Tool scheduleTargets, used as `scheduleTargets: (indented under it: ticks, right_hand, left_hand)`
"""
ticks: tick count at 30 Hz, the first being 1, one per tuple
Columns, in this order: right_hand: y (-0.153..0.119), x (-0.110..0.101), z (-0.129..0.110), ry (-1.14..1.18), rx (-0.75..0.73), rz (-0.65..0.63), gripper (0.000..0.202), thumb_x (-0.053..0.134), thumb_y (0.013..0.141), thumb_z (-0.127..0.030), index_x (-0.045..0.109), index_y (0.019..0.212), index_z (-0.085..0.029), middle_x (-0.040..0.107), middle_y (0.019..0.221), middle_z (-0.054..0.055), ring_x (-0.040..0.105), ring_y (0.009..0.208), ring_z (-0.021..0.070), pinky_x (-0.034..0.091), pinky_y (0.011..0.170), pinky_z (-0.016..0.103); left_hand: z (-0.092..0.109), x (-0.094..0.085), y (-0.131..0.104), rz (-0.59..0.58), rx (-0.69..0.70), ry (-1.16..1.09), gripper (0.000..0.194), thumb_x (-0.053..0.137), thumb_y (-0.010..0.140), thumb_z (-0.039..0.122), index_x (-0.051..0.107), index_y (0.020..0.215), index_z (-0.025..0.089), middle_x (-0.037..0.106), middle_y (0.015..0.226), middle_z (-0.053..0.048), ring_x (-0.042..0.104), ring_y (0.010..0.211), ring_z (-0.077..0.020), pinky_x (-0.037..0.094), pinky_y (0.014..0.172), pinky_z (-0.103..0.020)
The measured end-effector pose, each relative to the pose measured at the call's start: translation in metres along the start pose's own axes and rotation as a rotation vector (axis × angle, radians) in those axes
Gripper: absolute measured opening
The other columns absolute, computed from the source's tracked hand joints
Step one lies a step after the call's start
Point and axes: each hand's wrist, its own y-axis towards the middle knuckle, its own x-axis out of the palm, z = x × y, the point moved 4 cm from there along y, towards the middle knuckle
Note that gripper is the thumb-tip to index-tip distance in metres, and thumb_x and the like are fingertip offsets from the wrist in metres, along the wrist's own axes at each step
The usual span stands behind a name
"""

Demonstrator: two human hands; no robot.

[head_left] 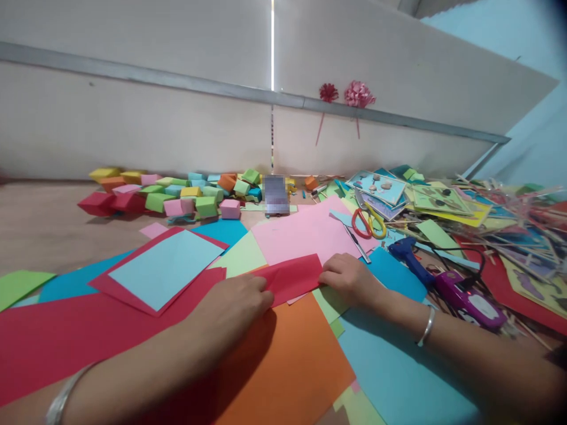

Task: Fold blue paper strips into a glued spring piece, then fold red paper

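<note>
A folded strip of red paper [295, 278] lies between my hands, above an orange sheet [292, 354]. My left hand [241, 304] is closed at its left end, the fingertips curled under and partly hidden. At the right end, my right hand [345, 276] pinches the edge of the strip. Left of my hands, a light blue sheet [166, 268] rests on a smaller red sheet, over a large red sheet [53, 336]. Behind the strip lies a pink sheet [301, 233].
Several folded paper boxes [206, 206] are heaped along the back by a phone [275, 195]. To the right are scissors [370, 221], a craft knife [358, 243], a blue glue gun [411, 260] and a purple power strip [469, 301]. Cards and sticks clutter the far right.
</note>
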Motion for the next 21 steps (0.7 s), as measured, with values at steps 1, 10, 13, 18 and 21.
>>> scheduleTargets:
  ticks: [1,10,13,18,21]
  right_hand:
    - [0.0,0.001,0.0,0.017,0.026,-0.033,0.021,0.052,0.092,-0.007,0.07,0.084,-0.015,0.065,0.081,0.006,0.051,0.077,0.016,0.03,0.065,0.029]
    - [0.006,-0.004,-0.01,-0.029,0.062,-0.121,0.019,0.055,0.092,-0.008,0.063,0.077,-0.016,0.063,0.079,0.003,0.048,0.078,0.0167,0.023,0.063,0.031]
    - [0.005,-0.007,-0.016,-0.048,0.077,-0.069,0.02,0.054,0.093,-0.007,0.061,0.076,-0.016,0.062,0.078,0.004,0.046,0.078,0.0172,0.024,0.065,0.031]
    - [0.005,-0.013,-0.023,-0.093,0.061,-0.005,0.027,0.053,0.094,-0.007,0.058,0.07,-0.016,0.058,0.073,0.004,0.041,0.075,0.0182,0.023,0.065,0.032]
    - [0.006,-0.017,-0.025,-0.112,-0.003,0.017,0.029,0.053,0.093,-0.006,0.056,0.067,-0.017,0.056,0.069,0.004,0.04,0.073,0.0191,0.022,0.064,0.033]
  left_hand:
    - [0.005,-0.004,0.003,-0.06,0.009,0.022,0.029,0.05,0.066,-0.005,0.068,0.065,0.018,0.062,0.064,-0.004,0.057,0.06,-0.0186,0.026,0.05,-0.028]
    - [0.029,0.0,0.021,-0.502,-0.014,0.201,0.049,0.047,0.086,0.009,0.06,0.132,0.018,0.071,0.088,-0.011,0.067,0.078,-0.0285,0.036,0.054,-0.031]
    - [0.024,0.012,0.016,-0.411,0.002,0.163,0.061,0.05,0.083,0.012,0.051,0.143,0.02,0.069,0.082,-0.01,0.065,0.075,-0.0283,0.034,0.052,-0.03]
    - [0.021,0.021,0.012,-0.15,0.034,0.009,0.038,0.045,0.086,0.012,0.068,0.115,0.016,0.061,0.071,-0.006,0.054,0.066,-0.0213,0.039,0.06,-0.032]
    - [0.025,0.02,0.01,-0.099,0.039,-0.01,0.029,0.044,0.088,0.013,0.068,0.105,0.017,0.062,0.081,-0.008,0.052,0.073,-0.022,0.041,0.067,-0.035]
